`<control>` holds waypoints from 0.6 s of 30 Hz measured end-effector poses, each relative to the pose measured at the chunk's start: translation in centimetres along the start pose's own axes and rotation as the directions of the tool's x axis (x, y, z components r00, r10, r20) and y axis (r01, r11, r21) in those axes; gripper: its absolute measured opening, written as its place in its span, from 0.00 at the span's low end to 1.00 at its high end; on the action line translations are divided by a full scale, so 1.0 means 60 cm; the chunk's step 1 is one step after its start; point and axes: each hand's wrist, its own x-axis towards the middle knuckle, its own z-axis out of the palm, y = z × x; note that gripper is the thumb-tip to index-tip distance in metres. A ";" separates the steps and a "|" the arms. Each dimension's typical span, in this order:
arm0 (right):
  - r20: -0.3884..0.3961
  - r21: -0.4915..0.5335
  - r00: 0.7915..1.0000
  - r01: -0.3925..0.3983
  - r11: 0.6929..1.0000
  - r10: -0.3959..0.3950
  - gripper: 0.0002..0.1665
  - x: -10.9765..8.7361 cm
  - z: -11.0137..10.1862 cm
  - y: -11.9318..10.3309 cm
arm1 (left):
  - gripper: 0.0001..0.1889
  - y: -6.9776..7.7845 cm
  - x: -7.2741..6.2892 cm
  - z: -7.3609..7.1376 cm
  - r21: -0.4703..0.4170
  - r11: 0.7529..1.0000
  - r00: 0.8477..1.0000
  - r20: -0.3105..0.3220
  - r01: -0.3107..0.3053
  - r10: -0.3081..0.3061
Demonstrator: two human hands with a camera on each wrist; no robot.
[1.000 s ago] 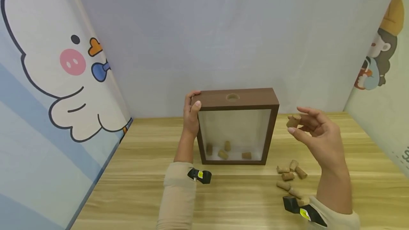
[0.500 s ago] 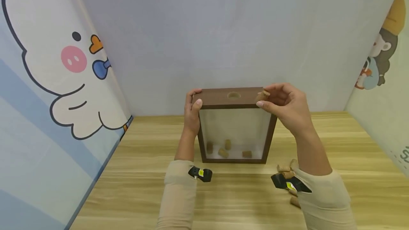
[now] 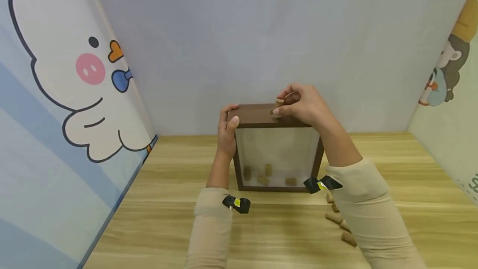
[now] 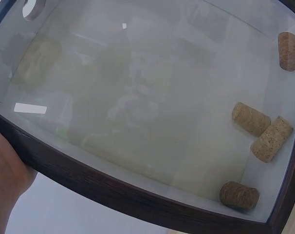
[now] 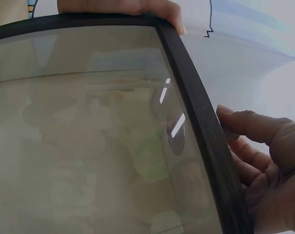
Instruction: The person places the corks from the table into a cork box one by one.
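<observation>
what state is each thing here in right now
left hand: gripping the box at its upper left corner
right hand: pinching the held cork
box: standing on the table
clear panel: covering the box's front
hole: in the box's top, partly behind the right hand
held cork: at the hole; can't tell if partly in
inside corks: four, at the bottom of the box
table corks: loose, front right of the box, some partly hidden

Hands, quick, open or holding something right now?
Left hand: holding the brown box by its upper corner.
Right hand: pinching at least one cork at the box's top.
</observation>
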 end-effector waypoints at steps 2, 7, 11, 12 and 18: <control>0.004 0.002 1.000 -0.023 1.000 0.023 0.18 0.007 0.001 -0.003 | 0.29 0.001 0.000 0.001 -0.003 1.000 1.000 0.003 0.003 -0.003; 0.016 0.033 0.999 -0.032 0.999 0.031 0.19 0.009 0.004 -0.003 | 0.30 0.001 -0.002 0.000 0.004 1.000 1.000 0.007 0.015 -0.015; -0.035 0.001 0.999 0.037 0.999 -0.037 0.19 -0.018 0.006 0.004 | 0.30 0.001 -0.005 -0.001 0.006 1.000 1.000 0.009 0.018 -0.018; -0.055 -0.001 0.996 0.065 0.998 -0.065 0.19 -0.030 0.006 0.007 | 0.30 0.001 -0.006 -0.001 0.007 1.000 1.000 0.012 0.020 -0.020; -0.237 0.144 0.916 0.361 0.921 -0.322 0.14 -0.106 0.012 0.040 | 0.30 0.001 -0.002 -0.003 0.012 1.000 1.000 0.026 0.001 -0.002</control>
